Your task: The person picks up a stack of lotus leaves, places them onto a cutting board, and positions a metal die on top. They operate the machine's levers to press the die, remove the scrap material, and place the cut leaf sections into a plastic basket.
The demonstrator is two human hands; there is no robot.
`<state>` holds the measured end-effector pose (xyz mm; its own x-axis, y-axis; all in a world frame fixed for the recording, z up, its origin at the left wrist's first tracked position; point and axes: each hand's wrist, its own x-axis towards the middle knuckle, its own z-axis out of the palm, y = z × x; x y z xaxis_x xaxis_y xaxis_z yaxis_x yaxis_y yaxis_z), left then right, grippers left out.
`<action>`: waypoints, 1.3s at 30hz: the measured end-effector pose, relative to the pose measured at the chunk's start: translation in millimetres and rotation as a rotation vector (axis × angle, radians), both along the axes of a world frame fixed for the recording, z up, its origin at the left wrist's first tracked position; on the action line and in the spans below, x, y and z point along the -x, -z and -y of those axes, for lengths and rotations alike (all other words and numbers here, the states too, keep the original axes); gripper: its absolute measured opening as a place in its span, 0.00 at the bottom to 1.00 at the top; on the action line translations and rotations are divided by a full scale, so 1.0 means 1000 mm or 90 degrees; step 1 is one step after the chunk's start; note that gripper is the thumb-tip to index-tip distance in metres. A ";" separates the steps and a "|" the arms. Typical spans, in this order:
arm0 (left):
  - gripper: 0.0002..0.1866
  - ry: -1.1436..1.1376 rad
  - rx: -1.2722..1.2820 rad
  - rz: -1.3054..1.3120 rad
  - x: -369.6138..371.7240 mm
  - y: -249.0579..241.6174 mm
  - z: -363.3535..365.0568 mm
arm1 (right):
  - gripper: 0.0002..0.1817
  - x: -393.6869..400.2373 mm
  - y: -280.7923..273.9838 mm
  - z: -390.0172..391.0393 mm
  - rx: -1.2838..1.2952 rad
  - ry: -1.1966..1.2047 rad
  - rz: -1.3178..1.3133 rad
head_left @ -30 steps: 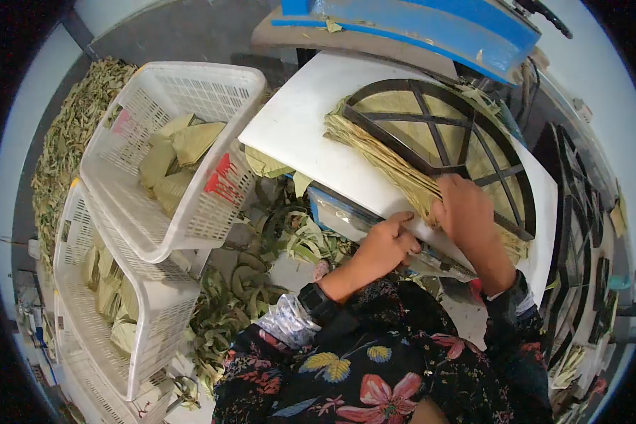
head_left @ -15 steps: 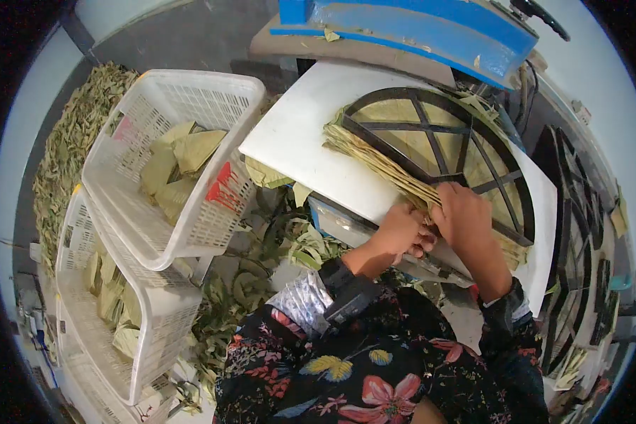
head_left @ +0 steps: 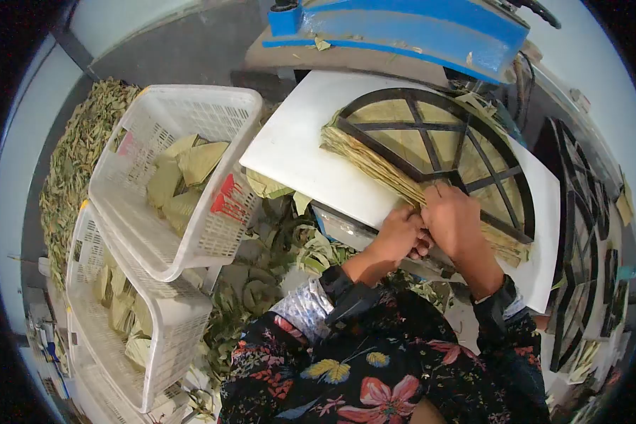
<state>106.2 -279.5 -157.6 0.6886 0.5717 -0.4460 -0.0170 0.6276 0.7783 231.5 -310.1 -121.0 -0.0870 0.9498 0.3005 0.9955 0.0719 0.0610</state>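
Observation:
A thick stack of flat, dried green leaves [head_left: 374,168] lies on a white board [head_left: 297,134]. Over the leaves rests a black fan-shaped metal cutting frame [head_left: 431,126] with crossing bars. My right hand [head_left: 454,218] is closed over the stack's front edge, beside the frame's inner corner. Just to its left, my left hand [head_left: 399,237] is closed with curled fingers at the same edge, its thumb side against the leaves. The hands are nearly touching, and their fingertips are partly hidden.
Two white plastic baskets [head_left: 169,272] holding cut leaves stand at the left. Behind them is a big leaf heap [head_left: 85,141]. Leaf scraps [head_left: 251,297] cover the floor. A blue machine part [head_left: 403,32] spans the back; more black frames [head_left: 569,247] lean at the right.
Both hands remain at the stack's front edge, shifted slightly left along it. My right hand has turned a little over the leaves. The view has tilted slightly; the frame stays on the stack.

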 end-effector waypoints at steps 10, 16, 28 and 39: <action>0.11 0.146 -0.262 -0.175 0.012 -0.003 0.000 | 0.08 0.002 0.006 0.019 -0.081 -0.039 0.066; 0.12 0.282 -0.328 -0.151 0.011 -0.074 -0.030 | 0.13 0.005 -0.009 0.048 -0.140 0.013 -0.103; 0.38 0.765 -1.206 -0.210 -0.123 -0.080 -0.012 | 0.15 -0.038 0.044 0.149 -0.197 0.303 -0.250; 0.17 0.771 -1.172 -0.185 -0.130 -0.075 -0.022 | 0.17 -0.035 0.049 0.149 -0.272 0.312 -0.295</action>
<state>236.6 -257.2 -82.5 0.9655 -0.1644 -0.2018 -0.1104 -0.9608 0.2544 266.8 -458.7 -170.5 0.5337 0.6415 0.5511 0.8386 -0.3173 -0.4428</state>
